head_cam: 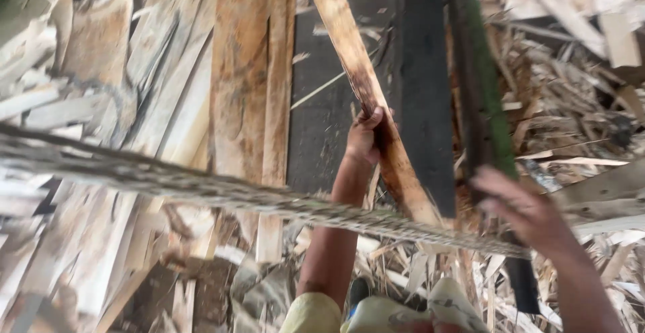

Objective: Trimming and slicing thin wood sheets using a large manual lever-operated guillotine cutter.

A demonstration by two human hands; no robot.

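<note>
The head view looks down on a heap of split wood. The left hand has its fingers wrapped round a long wooden strip, gripping it about midway along the part that shows. The strip is pale at its far end and darkly stained near the hand, and it slants from the top middle of the picture down toward the person's knees, lying over a dark flat board.

The right hand is blurred; its fingers are spread loosely and hold nothing, reaching next to a dark bar with a green edge (whether they touch it cannot be told). That bar runs nearly upright in the picture, just right of the dark board.

A thick frayed rope stretches across the whole scene from left to right, passing in front of the left forearm. Left of the dark board lie wide reddish-brown planks, and beyond them pale slats and offcuts. Splinters and thin shavings litter the right side.
</note>
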